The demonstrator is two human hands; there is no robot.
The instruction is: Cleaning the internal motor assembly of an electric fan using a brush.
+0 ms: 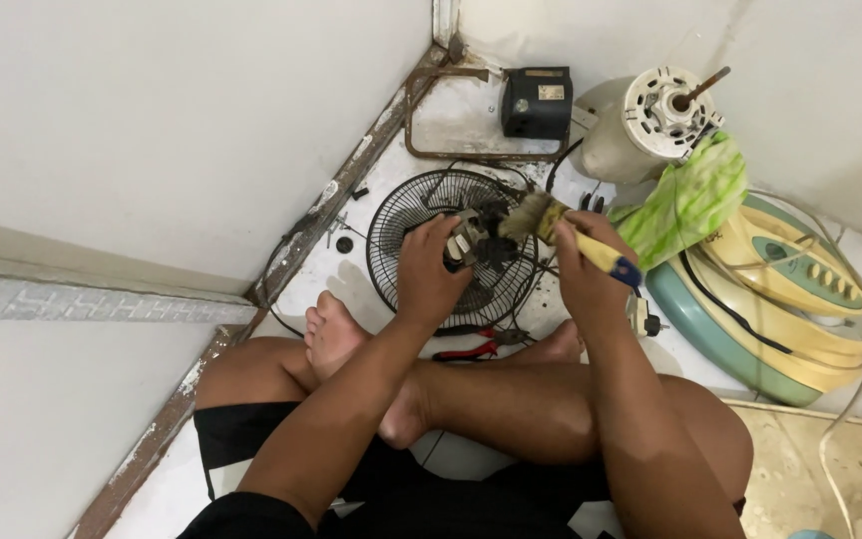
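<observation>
Right hand point(591, 265) grips brush point(563, 232) — bristles touching motor part point(476, 243).

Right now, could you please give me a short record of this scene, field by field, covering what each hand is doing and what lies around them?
setting: person sitting cross-legged on a white floor in a room corner
left hand: holds a small dark fan part over the black fan grille
right hand: grips a paintbrush with a yellow and blue handle, bristles against the part
near legs: red-handled pliers
right side: green and cream fan base, green cloth
behind: fan motor, black box
</observation>
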